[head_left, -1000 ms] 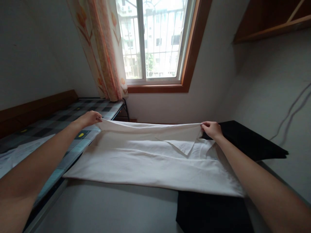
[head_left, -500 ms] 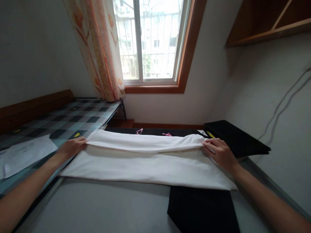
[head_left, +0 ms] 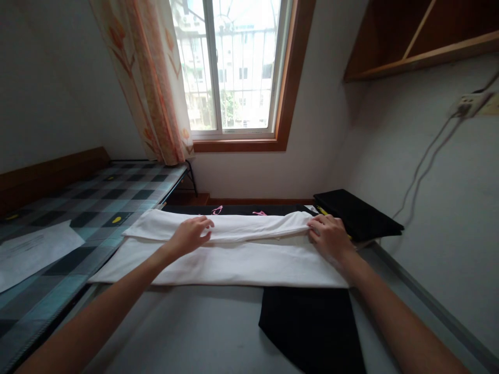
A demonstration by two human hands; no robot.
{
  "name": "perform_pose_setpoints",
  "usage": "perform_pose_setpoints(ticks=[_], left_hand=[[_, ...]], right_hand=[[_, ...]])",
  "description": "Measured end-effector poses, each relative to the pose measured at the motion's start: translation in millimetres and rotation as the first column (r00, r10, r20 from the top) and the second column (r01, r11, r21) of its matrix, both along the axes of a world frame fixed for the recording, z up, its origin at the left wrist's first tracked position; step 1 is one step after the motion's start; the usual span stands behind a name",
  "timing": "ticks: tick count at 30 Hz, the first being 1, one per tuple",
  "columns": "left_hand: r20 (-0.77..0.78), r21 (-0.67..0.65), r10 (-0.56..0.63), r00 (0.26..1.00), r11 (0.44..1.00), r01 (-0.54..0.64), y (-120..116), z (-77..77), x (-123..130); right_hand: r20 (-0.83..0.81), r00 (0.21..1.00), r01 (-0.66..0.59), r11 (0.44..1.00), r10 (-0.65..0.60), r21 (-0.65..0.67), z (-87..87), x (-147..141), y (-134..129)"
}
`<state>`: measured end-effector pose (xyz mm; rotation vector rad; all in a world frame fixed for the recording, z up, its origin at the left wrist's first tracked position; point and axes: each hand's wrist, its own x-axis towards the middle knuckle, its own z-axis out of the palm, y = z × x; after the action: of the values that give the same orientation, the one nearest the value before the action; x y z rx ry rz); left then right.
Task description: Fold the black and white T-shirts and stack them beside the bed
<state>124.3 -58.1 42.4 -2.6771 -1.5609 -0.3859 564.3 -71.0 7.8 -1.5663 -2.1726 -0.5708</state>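
Grey tabletop (head_left: 187, 322), white cloth (head_left: 241, 264) lengthwise left to right

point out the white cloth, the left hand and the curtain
White cloth (head_left: 249, 265), head view: near layer's middle.
Left hand (head_left: 189, 236), head view: back of the hand.
Curtain (head_left: 145, 78), head view: middle of its folds.

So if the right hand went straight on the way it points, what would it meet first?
The white cloth, at the right end of its folded-over strip. The right hand seems to touch it there, though one view leaves the exact depth unclear.
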Motion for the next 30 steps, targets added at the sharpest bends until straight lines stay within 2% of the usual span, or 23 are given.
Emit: perform_pose_setpoints(ticks=[3, 5, 10, 16, 19, 21, 25, 27, 30], left_hand=[[0.021, -0.016, -0.11, 0.994, 0.994, 0.111, 2, -9.8, 57], [0.018, -0.029, -0.134, 0.991, 0.99, 0.134, 3, -16.0, 86], [-0.044, -0.009, -0.127, 0.991, 0.992, 0.127, 8, -27.4, 131], [-0.051, 0.071, -0.132, 0.99, 0.988, 0.136, 13, -34.4, 138], [-0.007, 0.16, -0.143, 0.99, 0.977, 0.143, 14, -30.1, 131], [-0.003, 0.184, -0.195, 0.981, 0.964, 0.192, 14, -27.9, 127], [-0.034, 0.062, -0.32, 0.947, 0.945, 0.321, 12, -31.0, 122], [-0.031, 0.024, -0.313, 0.949, 0.949, 0.313, 11, -34.0, 122], [-0.023, 0.024, -0.275, 0.961, 0.961, 0.275, 9, -36.4, 127]], right_hand=[[-0.07, 0.995, 0.079, 0.997, -0.077, 0.025, -1.9, -4, -4], [-0.13, 0.986, 0.113, 0.992, -0.106, 0.05, -6.4, -6, -6], [-0.348, 0.933, 0.115, 0.991, -0.087, 0.061, -23.1, -6, -6], [-0.472, 0.877, 0.087, 0.996, -0.092, -0.032, -30.5, -5, -3], [-0.507, 0.86, 0.083, 0.996, -0.062, 0.019, -25.3, -6, -4], [-0.467, 0.882, 0.09, 0.995, -0.06, 0.042, -21.9, -4, -5], [-0.313, 0.945, 0.075, 0.994, -0.095, -0.076, -21.9, 2, -8], [-0.299, 0.948, 0.064, 0.986, -0.108, -0.151, -24.2, 5, -11], [-0.378, 0.909, 0.086, 0.966, -0.176, -0.243, -26.7, 8, -11]])
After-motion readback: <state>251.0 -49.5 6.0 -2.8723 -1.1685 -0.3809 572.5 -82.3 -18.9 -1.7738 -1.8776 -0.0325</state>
